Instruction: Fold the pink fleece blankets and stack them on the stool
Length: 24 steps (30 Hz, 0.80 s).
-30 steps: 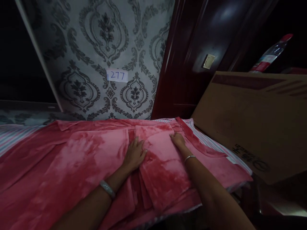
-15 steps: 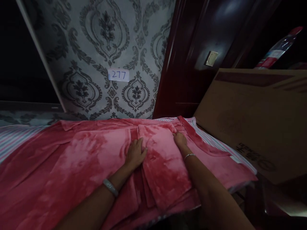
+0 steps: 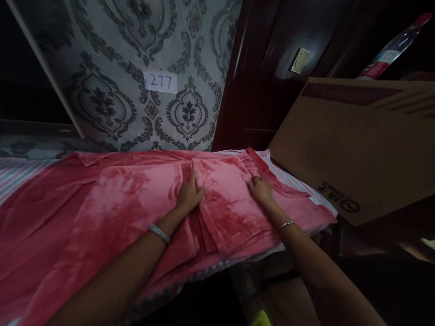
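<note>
2 folded sections of pink-red plush lie side by side on a wider spread of the same cloth: a left fold and a narrower right fold, with a narrow darker gap between them. The wider cloth lies over a striped sheet, which shows at both ends.

The left hand is at the gap, fingers partly bent and the thumb spread toward the right fold, touching its left edge; whether it has hold of any cloth, I cannot tell. The right hand is at the opposite edge of that fold, half closed, with its fingers curled and thumb near the index finger; whether cloth is pinched there is unclear. Each wrist wears 1 band: a broad grey bangle on the left, a thin bracelet on the right.

Behind, a paper label reading 277 is on the patterned wall. A cardboard box stands to the right, near a red-capped bottle.
</note>
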### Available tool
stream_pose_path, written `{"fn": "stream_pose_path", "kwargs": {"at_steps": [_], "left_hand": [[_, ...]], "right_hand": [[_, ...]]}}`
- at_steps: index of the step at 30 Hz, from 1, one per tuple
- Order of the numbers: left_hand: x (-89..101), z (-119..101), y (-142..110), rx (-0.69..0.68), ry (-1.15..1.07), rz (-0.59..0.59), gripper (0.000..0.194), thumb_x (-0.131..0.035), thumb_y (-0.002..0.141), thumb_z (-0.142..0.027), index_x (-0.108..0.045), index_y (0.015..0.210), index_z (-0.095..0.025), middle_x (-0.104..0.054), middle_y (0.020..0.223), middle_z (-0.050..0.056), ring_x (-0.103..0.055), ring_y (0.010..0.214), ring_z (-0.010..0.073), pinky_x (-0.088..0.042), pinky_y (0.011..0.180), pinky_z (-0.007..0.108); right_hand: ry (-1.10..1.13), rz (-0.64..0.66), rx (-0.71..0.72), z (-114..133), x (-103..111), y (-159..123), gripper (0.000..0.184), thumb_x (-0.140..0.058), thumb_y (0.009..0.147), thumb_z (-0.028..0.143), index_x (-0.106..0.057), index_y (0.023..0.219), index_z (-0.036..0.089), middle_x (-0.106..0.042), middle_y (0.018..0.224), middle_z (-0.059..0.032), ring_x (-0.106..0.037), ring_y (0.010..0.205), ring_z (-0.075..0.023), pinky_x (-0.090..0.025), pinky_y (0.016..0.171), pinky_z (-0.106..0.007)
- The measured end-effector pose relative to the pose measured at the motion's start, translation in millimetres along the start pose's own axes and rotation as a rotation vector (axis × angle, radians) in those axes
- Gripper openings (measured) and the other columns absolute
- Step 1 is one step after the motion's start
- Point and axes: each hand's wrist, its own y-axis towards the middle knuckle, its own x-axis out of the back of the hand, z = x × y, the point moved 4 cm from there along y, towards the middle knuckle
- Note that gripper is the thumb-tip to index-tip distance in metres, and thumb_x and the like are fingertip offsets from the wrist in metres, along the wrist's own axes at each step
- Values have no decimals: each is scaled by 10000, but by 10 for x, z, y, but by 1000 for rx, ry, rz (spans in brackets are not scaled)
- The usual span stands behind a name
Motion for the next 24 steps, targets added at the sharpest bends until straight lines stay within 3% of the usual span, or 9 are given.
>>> {"fn": "stream_pose_path", "kwargs": {"at_steps": [4, 7, 11, 16, 24], "left_hand": [[4, 21, 4, 9, -17, 1, 671, -527, 882, -287, -390, 1504, -76, -707, 1099, 158, -660, 1041, 297, -507, 928, 418], [4, 28, 7, 24, -13, 31, 643, -517, 895, -303, -416, 1489, -76, -713, 1003, 130, -667, 955, 272, -512, 874, 389], [18, 7, 4, 25, 15, 47, 631, -513, 901, -313, -429, 1481, -76, -709, 1036, 135, -661, 945, 263, -503, 860, 376], [32, -18, -7, 12, 9, 62, 658, -550, 887, -336, -427, 1490, -104, -709, 1004, 119, -659, 949, 273, -500, 861, 385], [-6, 18, 13, -69, -51, 71, 654, -608, 847, -327, -472, 1453, -122, -697, 953, 82, -637, 881, 232, -501, 834, 357]], "right_hand": [[12, 32, -79, -15, -16, 118, 448, -434, 1028, 395, -630, 1292, 91, -649, 1247, -207, -632, 1134, -276, -469, 948, -334], [4, -14, -74, 64, -33, 156, 469, -458, 1021, 415, -613, 1312, 81, -606, 1313, -230, -587, 1215, -301, -461, 975, -346], [3, -17, -66, 136, -91, 159, 444, -484, 1017, 400, -641, 1264, 66, -632, 1270, -244, -594, 1212, -310, -468, 964, -350], [27, 25, -46, 133, -91, 231, 303, -536, 1001, 310, -696, 1178, 124, -697, 1205, -182, -647, 1146, -251, -469, 919, -278], [53, 24, -132, -19, -77, 275, 349, -455, 1026, 292, -669, 1214, 92, -693, 1206, -201, -667, 1115, -269, -490, 882, -307]]}}
